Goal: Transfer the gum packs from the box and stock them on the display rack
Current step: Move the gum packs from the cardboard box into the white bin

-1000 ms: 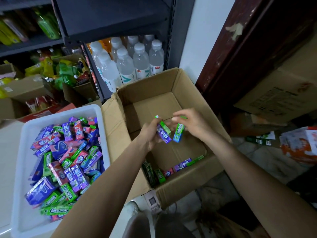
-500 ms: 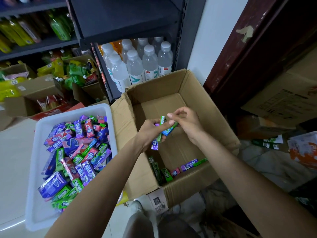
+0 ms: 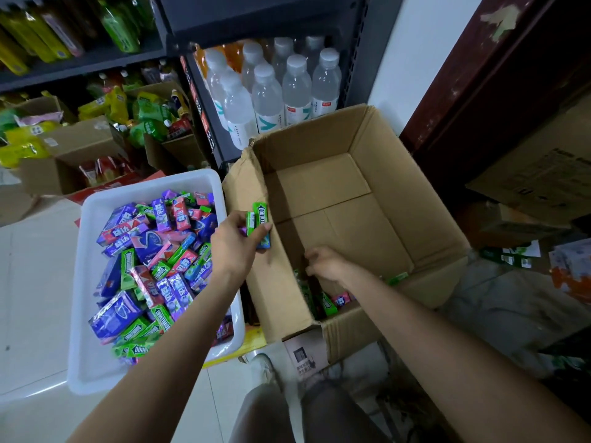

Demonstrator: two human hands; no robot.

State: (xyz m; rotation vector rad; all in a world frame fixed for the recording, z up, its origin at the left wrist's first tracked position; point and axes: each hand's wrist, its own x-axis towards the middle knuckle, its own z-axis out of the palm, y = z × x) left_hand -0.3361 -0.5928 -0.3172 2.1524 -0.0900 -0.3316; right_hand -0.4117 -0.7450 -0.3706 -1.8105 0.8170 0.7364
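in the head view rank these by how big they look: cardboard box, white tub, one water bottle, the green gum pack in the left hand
1. cardboard box, largest
2. white tub, somewhat smaller, though it sits at a similar distance, so close to the box
3. water bottle, farther back, so it may look smaller than it is
4. green gum pack, held by the left hand, smallest

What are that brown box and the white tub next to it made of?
The brown box looks like corrugated cardboard: matte, creased flaps, a torn edge. The white tub seems to be moulded plastic: smooth, slightly glossy, with rounded corners and a rolled rim.
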